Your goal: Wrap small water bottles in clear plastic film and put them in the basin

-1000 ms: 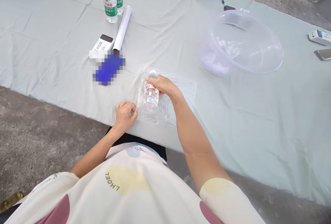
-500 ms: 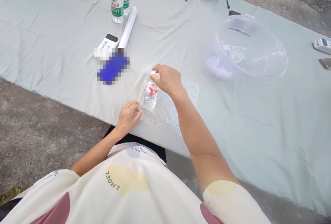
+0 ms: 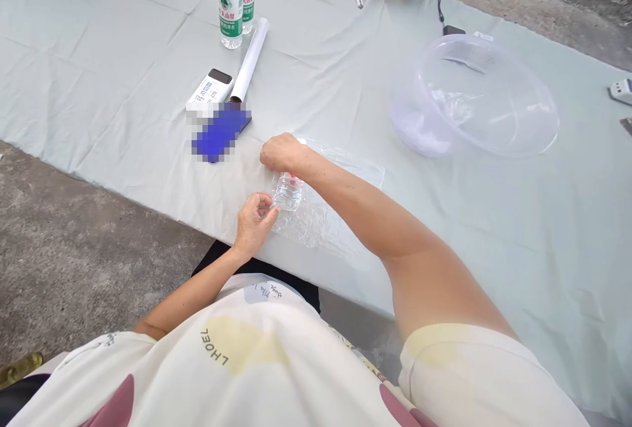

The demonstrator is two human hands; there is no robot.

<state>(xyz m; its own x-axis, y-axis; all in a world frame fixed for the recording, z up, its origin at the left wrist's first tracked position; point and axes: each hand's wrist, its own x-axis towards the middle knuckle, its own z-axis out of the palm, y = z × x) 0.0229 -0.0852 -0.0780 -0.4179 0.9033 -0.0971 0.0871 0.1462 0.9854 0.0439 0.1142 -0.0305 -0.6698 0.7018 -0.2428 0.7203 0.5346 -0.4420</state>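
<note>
R hand (image 3: 280, 152) hides top of btl (image 3: 289, 194), grip unclear; further L vs prev. L hand (image 3: 254, 222) at film (image 3: 316, 224) edge, can't tell if pinching.

Pale covered table (image 3: 494, 229): plastic film (image 3: 316, 226), clear basin (image 3: 419, 127), two green-labelled bottles (image 3: 230, 12), white roll (image 3: 249, 62).

We've got bright, even daylight, diffuse; we can't pin its direction. Shadows soft, faint. Small glints on the clear film (image 3: 316, 226) at 6 o'clock, pale sheen on the basin (image 3: 518, 98) at 2. Wide-angle stretch toward the edges; we see it most on the sleeve (image 3: 474, 374), 4 to 5. Cloth (image 3: 592, 348) looks smeary at 4. Pixelation masks most of the blue item (image 3: 220, 132) at 10.
</note>
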